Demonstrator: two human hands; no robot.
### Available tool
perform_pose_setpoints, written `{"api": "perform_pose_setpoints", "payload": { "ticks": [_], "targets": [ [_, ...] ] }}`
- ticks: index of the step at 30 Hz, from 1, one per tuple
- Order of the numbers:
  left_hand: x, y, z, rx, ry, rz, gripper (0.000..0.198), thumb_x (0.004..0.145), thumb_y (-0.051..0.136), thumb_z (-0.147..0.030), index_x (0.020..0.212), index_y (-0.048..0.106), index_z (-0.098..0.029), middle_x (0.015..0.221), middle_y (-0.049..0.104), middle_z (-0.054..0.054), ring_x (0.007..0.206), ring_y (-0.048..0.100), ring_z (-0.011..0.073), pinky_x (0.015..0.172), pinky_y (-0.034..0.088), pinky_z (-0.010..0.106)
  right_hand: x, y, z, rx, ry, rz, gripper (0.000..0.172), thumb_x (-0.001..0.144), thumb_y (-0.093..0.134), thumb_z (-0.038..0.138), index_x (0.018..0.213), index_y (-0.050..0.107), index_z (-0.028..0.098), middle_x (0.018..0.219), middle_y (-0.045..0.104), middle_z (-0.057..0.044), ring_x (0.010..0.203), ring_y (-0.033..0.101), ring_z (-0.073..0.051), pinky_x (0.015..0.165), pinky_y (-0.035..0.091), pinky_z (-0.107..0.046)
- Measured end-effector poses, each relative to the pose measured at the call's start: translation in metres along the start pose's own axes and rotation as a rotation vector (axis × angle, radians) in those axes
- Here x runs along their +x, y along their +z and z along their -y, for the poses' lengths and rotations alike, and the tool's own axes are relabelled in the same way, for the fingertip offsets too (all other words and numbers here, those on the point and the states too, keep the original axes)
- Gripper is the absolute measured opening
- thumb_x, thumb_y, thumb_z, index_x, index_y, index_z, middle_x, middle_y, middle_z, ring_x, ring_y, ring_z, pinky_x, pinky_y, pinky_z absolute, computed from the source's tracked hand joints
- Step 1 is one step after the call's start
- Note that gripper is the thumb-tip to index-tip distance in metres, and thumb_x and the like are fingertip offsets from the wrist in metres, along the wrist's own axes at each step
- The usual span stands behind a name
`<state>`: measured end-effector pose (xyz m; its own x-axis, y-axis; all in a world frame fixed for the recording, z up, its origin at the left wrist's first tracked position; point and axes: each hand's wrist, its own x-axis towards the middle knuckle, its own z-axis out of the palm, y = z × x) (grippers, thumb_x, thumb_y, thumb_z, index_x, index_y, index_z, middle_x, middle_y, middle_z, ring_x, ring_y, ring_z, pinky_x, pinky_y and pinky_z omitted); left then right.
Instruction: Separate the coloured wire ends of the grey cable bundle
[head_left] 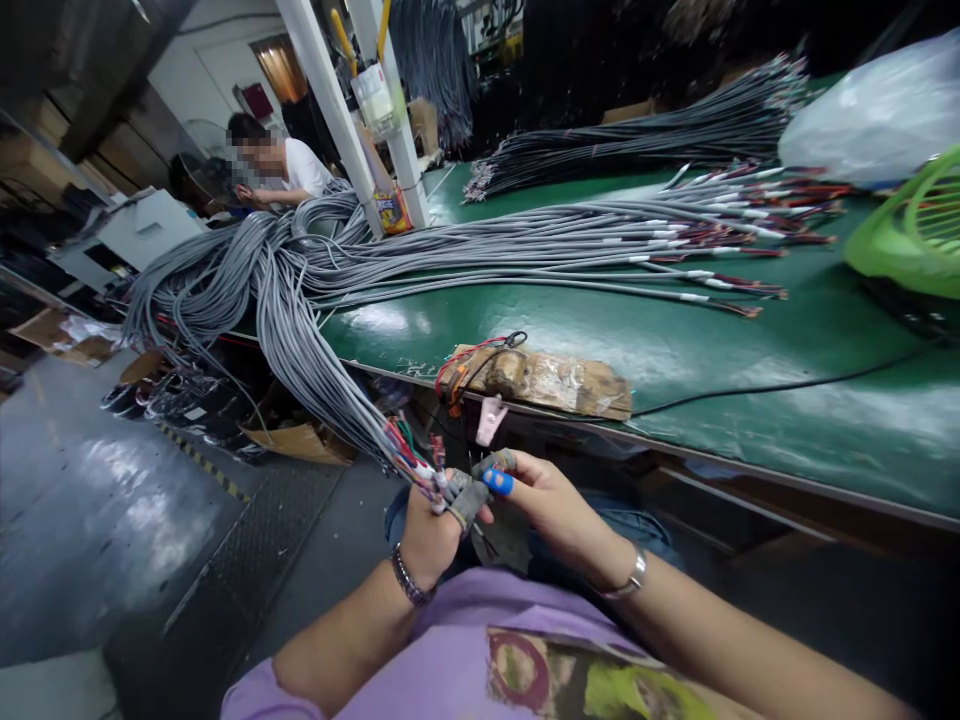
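We judge the step in hand to be sorting the stripped ends of a gray cable bundle (300, 340). It hangs off the bench edge above and to the left of our hands and runs down into our left hand (429, 535). That hand is closed in a fist around the bundle just behind its coloured wire ends (409, 455), which fan out red, green and white above the knuckles.

Our right hand (551, 505) is curled, its capped fingertips meeting the left hand's. A blue finger cot (498, 482) covers one tip. We cannot tell whether it actually grips a wire.

As we judge it, the next move calls for a fine pinch on one thin lead while the fist keeps the rest from slipping.

The cable jackets look smooth, limp and round; the wire ends are thin and stiff. Just beyond our hands a rough wooden block (555, 380), wrapped in glossy tape, sits on the slick green bench (750, 340). Farther off lie more cut cables (562, 235), and a co-worker (289, 165) sits at the far end.
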<state>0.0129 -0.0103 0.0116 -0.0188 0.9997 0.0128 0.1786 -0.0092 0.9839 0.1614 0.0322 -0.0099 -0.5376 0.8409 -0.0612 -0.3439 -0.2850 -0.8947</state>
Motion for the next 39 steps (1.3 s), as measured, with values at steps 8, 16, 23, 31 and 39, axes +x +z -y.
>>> {"api": "perform_pose_setpoints", "payload": {
  "ticks": [8,16,23,31,39],
  "targets": [
    [0.004,-0.009,0.005,0.004,-0.115,0.132,0.036,0.073,0.07,-0.044,0.055,0.067,-0.013,0.049,0.058,0.002,0.048,0.046,0.0107,0.05,0.037,0.024,0.004,0.005,0.013,-0.166,-0.016,0.09,0.035,0.075,0.067,0.052,0.07,0.059,0.018,0.055,0.064,-0.002,0.055,0.056,-0.016,0.061,0.042,-0.03],
    [0.002,-0.003,0.013,-0.191,-0.066,-0.056,0.032,0.077,0.068,-0.039,0.058,0.068,-0.014,0.052,0.061,0.002,0.047,0.045,0.0095,0.046,0.033,0.023,0.004,0.01,0.003,-0.138,-0.025,-0.107,0.035,0.071,0.072,0.05,0.069,0.058,0.018,0.055,0.062,0.0,0.056,0.051,-0.013,0.06,0.039,-0.028],
    [0.003,0.001,0.018,-0.308,-0.061,-0.192,0.023,0.076,0.069,-0.033,0.063,0.069,-0.014,0.053,0.064,0.002,0.05,0.052,0.0115,0.052,0.038,0.023,0.005,0.01,-0.003,-0.08,-0.003,-0.143,0.031,0.072,0.072,0.045,0.072,0.059,0.018,0.063,0.065,-0.002,0.062,0.054,-0.015,0.065,0.041,-0.029],
    [0.004,0.001,0.023,-0.253,-0.053,-0.178,0.027,0.076,0.068,-0.037,0.061,0.068,-0.015,0.052,0.063,0.002,0.046,0.047,0.0101,0.048,0.034,0.023,0.01,0.012,0.009,-0.148,-0.003,-0.086,0.033,0.073,0.07,0.049,0.077,0.058,0.018,0.062,0.061,0.001,0.059,0.052,-0.013,0.058,0.037,-0.027],
    [0.0,0.0,0.017,-0.124,-0.062,-0.102,0.034,0.078,0.066,-0.041,0.056,0.067,-0.015,0.046,0.055,-0.001,0.043,0.039,0.0082,0.048,0.031,0.024,0.018,0.02,0.004,0.127,0.086,-0.264,0.036,0.065,0.075,0.045,0.065,0.05,0.019,0.052,0.048,0.006,0.046,0.044,-0.009,0.048,0.033,-0.024]
  ]
}}
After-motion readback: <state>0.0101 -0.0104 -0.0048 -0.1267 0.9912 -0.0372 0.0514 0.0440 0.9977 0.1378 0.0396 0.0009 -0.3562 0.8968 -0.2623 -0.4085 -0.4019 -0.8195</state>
